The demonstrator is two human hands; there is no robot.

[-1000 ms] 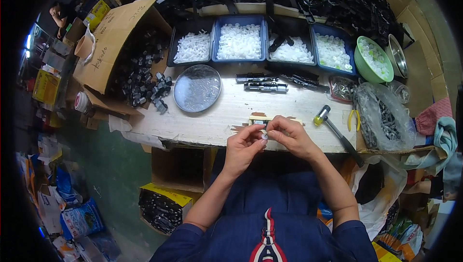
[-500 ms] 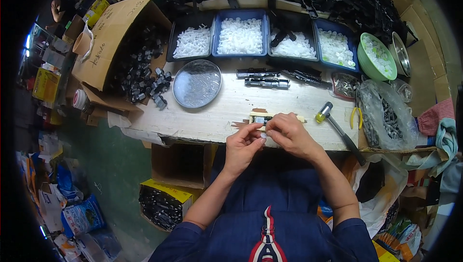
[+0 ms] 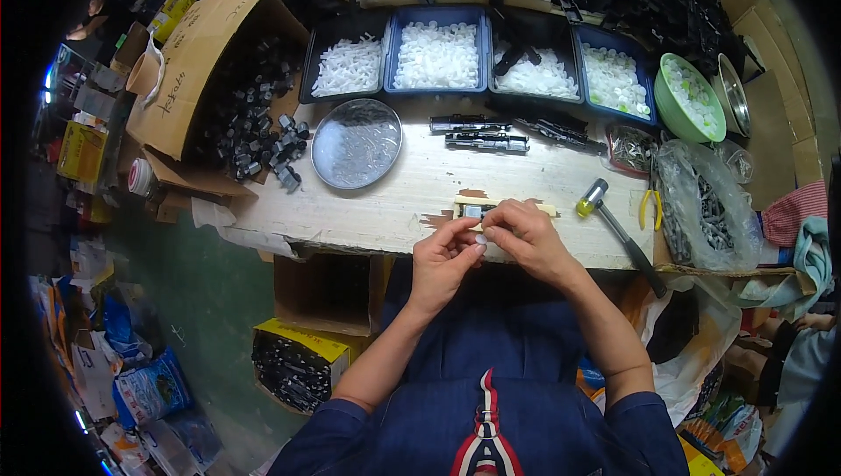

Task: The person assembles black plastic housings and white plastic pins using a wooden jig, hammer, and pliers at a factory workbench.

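Near the table's front edge, my left hand (image 3: 444, 264) pinches a small white plastic piece (image 3: 481, 239) between thumb and fingertips. My right hand (image 3: 528, 238) meets it there, fingers closed at the same piece; its fingertips partly hide it. Just beyond my fingers lies a cream-coloured fixture strip (image 3: 545, 210) with a dark part (image 3: 473, 211) set in it, a pale grey block at its left end. My right hand covers the middle of this fixture. A hammer (image 3: 617, 232) with a yellow-and-grey head lies to the right.
Four bins of white plastic pieces (image 3: 437, 57) line the back, beside a green bowl (image 3: 692, 101). A round metal dish (image 3: 357, 145) lies left of black metal assemblies (image 3: 486, 143). Yellow-handled pliers (image 3: 650, 206) and a clear bag (image 3: 706, 209) sit right; a cardboard box (image 3: 194, 69) stands left.
The view has shifted slightly. My hands stay together at the small white piece, with the right fingertips moved a little closer over it. A person's arm now shows at the right edge.
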